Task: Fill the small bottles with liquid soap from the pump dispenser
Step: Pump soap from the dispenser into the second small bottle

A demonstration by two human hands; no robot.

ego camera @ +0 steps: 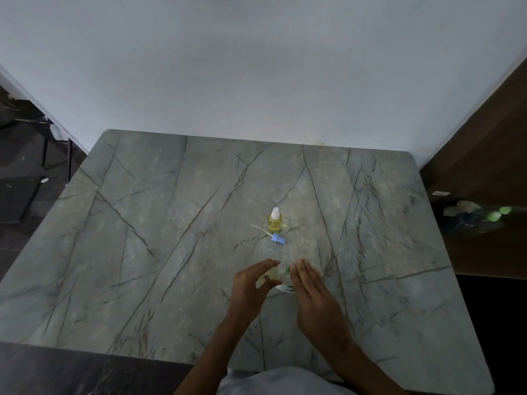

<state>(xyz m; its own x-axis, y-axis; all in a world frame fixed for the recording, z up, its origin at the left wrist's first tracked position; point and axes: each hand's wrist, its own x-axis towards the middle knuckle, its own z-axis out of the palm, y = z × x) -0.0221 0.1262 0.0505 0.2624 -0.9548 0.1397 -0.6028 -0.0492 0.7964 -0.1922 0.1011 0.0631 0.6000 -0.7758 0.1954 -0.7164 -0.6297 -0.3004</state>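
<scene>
Both hands work near the table's front edge: the left hand (251, 289) curls its thumb and fingers around a pale yellow dispenser bottle (271, 276), while the right hand (310, 289) is flat and loose beside its green-tipped top, gripping nothing. Farther back stands a small bottle (275, 222) of yellow liquid with a white tip; a blue cap (277, 238) with a thin tube lies just before it. The grey veined stone table (142, 223) meets a plain white wall (256, 67). Much of the held bottle is hidden and blurred.
</scene>
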